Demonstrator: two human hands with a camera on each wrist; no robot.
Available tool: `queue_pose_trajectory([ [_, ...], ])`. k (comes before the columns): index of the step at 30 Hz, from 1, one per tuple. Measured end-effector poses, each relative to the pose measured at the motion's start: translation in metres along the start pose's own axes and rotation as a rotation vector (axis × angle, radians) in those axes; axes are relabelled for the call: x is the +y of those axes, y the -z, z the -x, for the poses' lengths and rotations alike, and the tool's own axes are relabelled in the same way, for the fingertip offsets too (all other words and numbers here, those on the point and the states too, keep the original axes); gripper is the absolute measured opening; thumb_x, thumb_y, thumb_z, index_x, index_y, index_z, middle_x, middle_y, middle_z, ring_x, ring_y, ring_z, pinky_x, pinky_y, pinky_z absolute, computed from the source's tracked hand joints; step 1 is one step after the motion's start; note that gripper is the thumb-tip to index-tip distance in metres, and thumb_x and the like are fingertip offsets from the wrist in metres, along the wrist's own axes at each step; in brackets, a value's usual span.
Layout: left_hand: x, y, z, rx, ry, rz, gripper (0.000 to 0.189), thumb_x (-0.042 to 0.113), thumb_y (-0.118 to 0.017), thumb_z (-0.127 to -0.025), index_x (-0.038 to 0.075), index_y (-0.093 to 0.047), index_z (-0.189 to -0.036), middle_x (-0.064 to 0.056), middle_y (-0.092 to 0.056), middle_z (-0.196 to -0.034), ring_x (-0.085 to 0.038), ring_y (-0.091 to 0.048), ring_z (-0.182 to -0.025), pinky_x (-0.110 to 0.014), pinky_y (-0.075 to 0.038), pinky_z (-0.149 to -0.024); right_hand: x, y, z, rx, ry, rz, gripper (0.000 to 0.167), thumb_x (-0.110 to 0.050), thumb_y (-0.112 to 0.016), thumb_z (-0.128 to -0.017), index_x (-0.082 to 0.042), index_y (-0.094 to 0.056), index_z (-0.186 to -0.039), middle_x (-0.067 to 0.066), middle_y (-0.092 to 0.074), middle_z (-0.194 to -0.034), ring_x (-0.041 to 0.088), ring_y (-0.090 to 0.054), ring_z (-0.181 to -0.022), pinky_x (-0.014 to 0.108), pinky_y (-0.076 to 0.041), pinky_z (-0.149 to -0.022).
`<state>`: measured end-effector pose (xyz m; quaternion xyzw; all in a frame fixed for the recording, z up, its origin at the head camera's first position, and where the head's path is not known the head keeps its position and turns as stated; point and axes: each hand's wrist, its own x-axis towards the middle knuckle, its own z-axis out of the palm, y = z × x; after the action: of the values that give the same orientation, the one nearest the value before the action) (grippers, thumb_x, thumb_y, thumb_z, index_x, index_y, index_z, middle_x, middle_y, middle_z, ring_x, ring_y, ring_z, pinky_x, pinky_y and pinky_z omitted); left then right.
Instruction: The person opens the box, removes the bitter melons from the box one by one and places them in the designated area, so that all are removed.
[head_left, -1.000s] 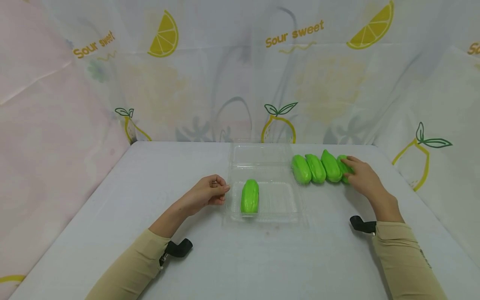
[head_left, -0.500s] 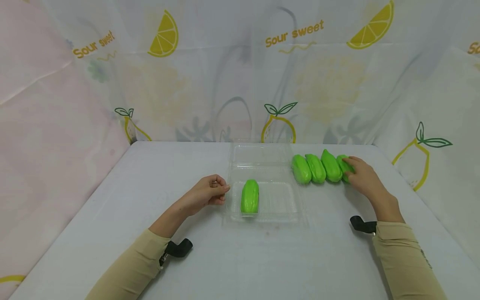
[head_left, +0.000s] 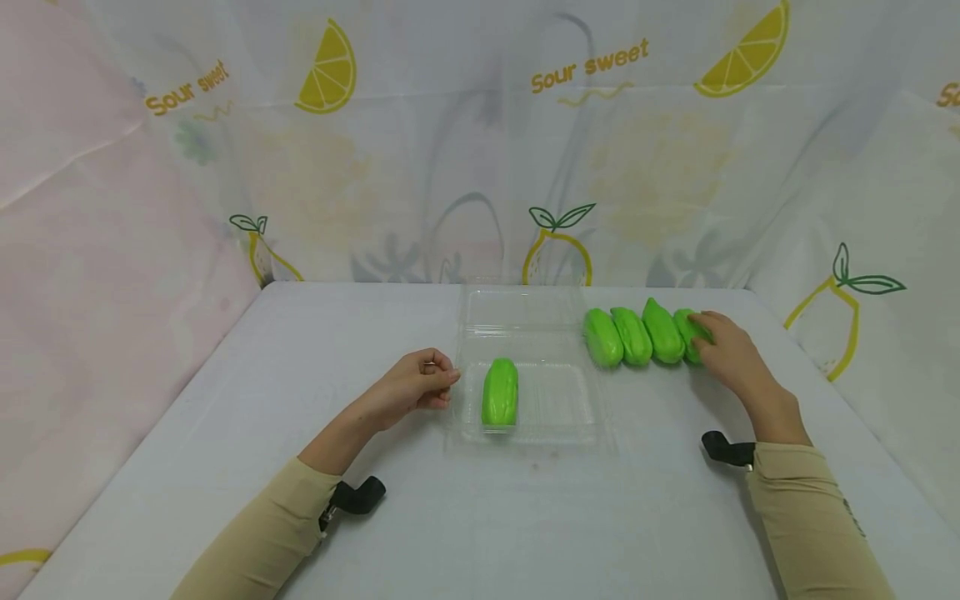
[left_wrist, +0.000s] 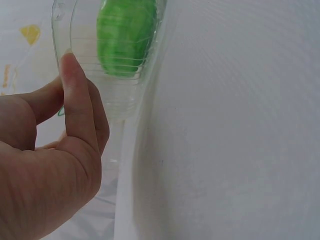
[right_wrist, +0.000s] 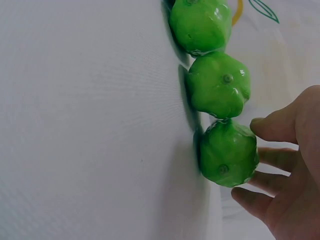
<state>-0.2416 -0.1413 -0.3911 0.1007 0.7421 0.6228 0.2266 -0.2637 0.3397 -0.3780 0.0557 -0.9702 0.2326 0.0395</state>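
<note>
In the head view a clear plastic clamshell box (head_left: pixel 558 400) lies opened, its lid (head_left: pixel 521 308) folded back. Inside, toward the left, is one ribbed green fruit (head_left: pixel 500 393), papaya-like in shape. My left hand (head_left: pixel 411 385) pinches the box's left rim between thumb and fingers, seen closely in the left wrist view. Behind and right of the box, several more such fruits (head_left: pixel 632 337) form a row. My right hand (head_left: pixel 731 350) has its thumb and fingers around the rightmost green fruit (right_wrist: pixel 227 155), which stays alongside its neighbour; some fingertips are hidden behind it in the right wrist view.
A white cloth covers the table (head_left: pixel 525 533). Behind it hangs a pale curtain (head_left: pixel 420 167) printed with lemons and lettering. Black camera mounts (head_left: pixel 358 497) stick out from both wrists over the tabletop.
My right hand's fingers shift slightly rightward with the rightmost green fruit, showing more of it. The left hand, the box and the fruit inside have not moved.
</note>
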Motion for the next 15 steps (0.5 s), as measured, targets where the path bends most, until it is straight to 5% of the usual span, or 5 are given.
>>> queue_pose_trajectory([
  [15, -0.0001, 0.0002, 0.0005, 0.003, -0.001, -0.008, 0.021, 0.016, -0.061, -0.100, 0.001, -0.049, -0.107, -0.001, -0.056, -0.077, -0.009, -0.057, -0.068, -0.018, -0.057, -0.064, -0.0065, 0.0050, 0.0024, 0.037, 0.004, -0.021, 0.047, -0.016, -0.042, -0.104, 0.009, -0.039, -0.144, 0.037, -0.031, -0.150, 0.057, -0.026, -0.139, 0.071, -0.025, -0.111],
])
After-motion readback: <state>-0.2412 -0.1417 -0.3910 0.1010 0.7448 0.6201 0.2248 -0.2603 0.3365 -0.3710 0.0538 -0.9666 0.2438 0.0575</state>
